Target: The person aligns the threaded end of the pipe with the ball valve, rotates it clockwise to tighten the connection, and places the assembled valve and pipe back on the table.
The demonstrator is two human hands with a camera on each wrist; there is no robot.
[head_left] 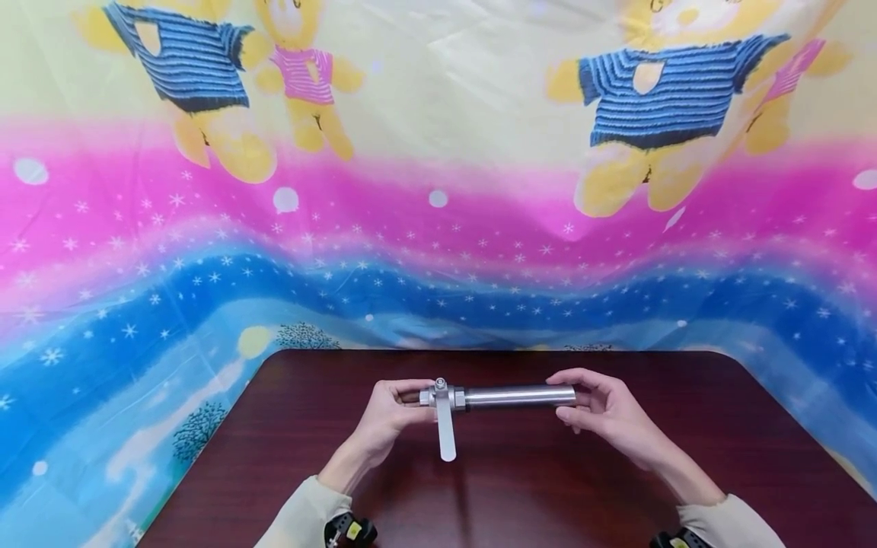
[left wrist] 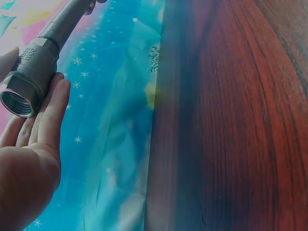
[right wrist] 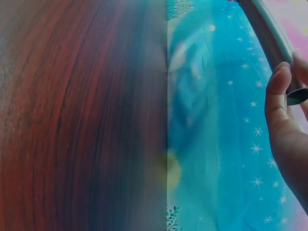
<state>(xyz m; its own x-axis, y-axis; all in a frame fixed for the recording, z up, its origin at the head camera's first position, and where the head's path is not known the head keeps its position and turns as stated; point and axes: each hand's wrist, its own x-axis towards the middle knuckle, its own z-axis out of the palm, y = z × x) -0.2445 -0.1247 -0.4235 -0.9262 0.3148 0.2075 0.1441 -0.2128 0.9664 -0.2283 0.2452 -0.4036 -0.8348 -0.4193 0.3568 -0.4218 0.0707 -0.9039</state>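
A ball valve with a flat lever handle is joined to a smooth metal pipe. Both are held up over the table, level from left to right. My left hand grips the valve body at its left end, thumb and fingers on opposite sides. In the left wrist view the valve's open threaded end faces the camera, with raised lettering on the body. My right hand pinches the pipe's far right end. The right wrist view shows the thumb against the pipe beside its open end.
Under the hands lies a dark red-brown wooden table with rounded far corners. A printed cloth with bears and snowflakes hangs along its back and sides. Black wrist devices sit at both sleeve cuffs.
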